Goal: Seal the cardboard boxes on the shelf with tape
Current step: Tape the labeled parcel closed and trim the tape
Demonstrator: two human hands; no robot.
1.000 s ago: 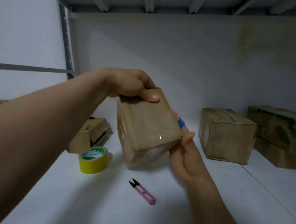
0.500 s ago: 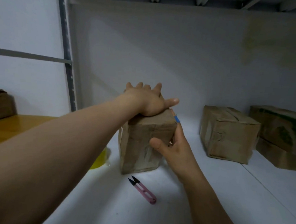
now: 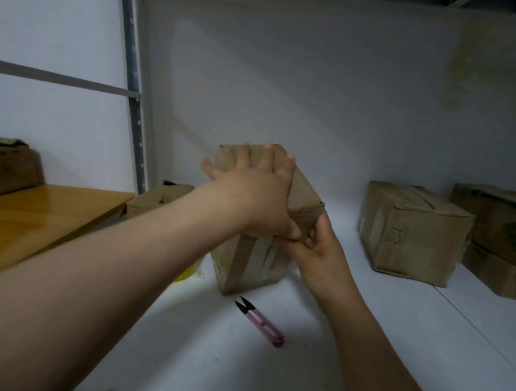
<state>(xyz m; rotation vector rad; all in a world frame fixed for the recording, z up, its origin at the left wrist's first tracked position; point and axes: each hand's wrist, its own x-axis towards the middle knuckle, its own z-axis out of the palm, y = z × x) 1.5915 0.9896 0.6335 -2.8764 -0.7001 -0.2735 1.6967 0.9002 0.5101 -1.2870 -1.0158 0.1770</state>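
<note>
A small brown cardboard box stands on the white shelf, with clear tape running down its near face. My left hand lies flat on the box top, fingers spread, holding nothing. Against the box's right near edge presses my right hand, fingers on the taped corner. The yellow tape roll shows only as a sliver behind my left forearm. Pink thread snips lie on the shelf just in front of the box.
A sealed brown box sits to the right, with stacked green-printed boxes beyond it. An open box stands behind my left arm. A wooden shelf with another box lies left, past the metal upright.
The box went from held tilted in the air to standing on the shelf. My left hand moved flat onto its top, my right hand pressed to its near right edge.
</note>
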